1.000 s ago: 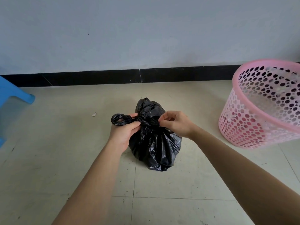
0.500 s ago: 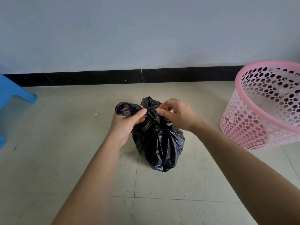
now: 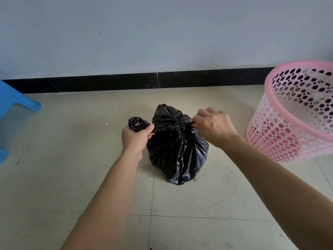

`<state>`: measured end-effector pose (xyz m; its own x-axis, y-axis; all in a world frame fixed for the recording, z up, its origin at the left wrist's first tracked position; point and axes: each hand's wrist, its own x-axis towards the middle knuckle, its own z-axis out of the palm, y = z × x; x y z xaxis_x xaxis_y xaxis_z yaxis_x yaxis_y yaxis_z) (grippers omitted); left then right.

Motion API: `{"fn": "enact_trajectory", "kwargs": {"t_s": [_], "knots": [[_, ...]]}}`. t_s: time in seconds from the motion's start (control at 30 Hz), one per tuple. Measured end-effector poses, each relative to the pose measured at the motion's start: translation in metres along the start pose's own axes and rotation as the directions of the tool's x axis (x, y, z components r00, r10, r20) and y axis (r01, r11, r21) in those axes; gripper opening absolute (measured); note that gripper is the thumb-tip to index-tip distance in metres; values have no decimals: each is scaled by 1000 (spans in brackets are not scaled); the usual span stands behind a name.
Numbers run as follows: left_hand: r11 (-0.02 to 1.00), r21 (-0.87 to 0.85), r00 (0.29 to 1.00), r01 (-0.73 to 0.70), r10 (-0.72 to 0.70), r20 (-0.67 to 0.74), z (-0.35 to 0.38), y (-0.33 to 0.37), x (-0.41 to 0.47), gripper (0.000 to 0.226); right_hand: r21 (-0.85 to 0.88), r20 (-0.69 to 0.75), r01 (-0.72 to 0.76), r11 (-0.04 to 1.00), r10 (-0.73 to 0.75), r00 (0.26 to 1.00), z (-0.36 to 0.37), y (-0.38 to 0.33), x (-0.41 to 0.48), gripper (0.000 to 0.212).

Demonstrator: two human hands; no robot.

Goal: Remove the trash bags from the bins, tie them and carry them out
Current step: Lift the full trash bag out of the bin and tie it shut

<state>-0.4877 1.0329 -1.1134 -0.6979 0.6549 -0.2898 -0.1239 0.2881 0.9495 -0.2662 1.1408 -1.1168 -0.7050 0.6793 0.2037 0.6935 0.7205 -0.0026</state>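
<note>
The black trash bag (image 3: 177, 150) stands on the tiled floor (image 3: 72, 177), just left of the pink perforated bin (image 3: 292, 123). The left hand (image 3: 135, 139) fists one twisted end of its neck and the right hand (image 3: 214, 127) pinches the other, arms spread apart. The bag is glossy and crinkled, with its top gathered tight.

Soft, even light fills the room, bright enough to show everything plainly, and its source cannot be told. The pale wall (image 3: 162, 33) darkens gently toward the upper corners. Shadows are faint: only a dim, blurred patch lies on the floor (image 3: 72, 168) around the foot of the black trash bag (image 3: 176, 152), whose creases catch small glossy highlights. The middle is sharp. The wide lens bows the baseboard (image 3: 108, 83) and stretches and tilts the pink bin (image 3: 275, 141) at the right edge; the blue stool (image 3: 16, 100) at the left edge looks slightly smeared.
</note>
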Motion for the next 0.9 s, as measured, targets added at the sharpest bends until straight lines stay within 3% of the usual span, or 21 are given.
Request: {"fn": "enact_trajectory", "kwargs": {"t_s": [0.1, 0.2, 0.27, 0.33, 0.43, 0.53, 0.67, 0.73, 0.9], "knots": [[999, 52, 998, -16, 13, 58, -1, -9, 0, 7, 301, 50, -187, 935, 180, 982, 18, -2, -12, 27], [1000, 13, 1000, 4, -4, -8, 0, -26, -4, 18, 613, 294, -530, 586, 454, 841, 34, -11, -17, 52], [991, -58, 992, 121, -122, -14, 8, -37, -10, 50, 687, 450, -657, 312, 528, 721, 41, -19, -15, 72], [972, -56, 973, 226, -228, -28, 18, -52, -9, 70, 687, 562, -716, 119, 538, 628, 50, -28, -13, 81], [960, 17, 960, 279, -279, 10, 29, -74, -8, 75, 727, 604, -684, -52, 521, 603, 64, -47, -18, 83], [958, 55, 959, 282, -281, -23, 36, -92, -2, 73, 756, 556, -654, -35, 562, 612, 85, -64, -23, 80], [988, 134, 991, 71, -55, -124, 35, -117, 14, 46, 684, 477, -705, 188, 616, 627, 106, -69, -22, 65], [988, 156, 989, 18, 6, -149, 34, -128, 19, 48, 681, 420, -689, 248, 639, 645, 110, -71, -23, 61], [971, 237, 965, -36, 95, -245, 37, -138, 22, 37, 702, 357, -663, 259, 678, 642, 112, -73, -22, 51]]}}
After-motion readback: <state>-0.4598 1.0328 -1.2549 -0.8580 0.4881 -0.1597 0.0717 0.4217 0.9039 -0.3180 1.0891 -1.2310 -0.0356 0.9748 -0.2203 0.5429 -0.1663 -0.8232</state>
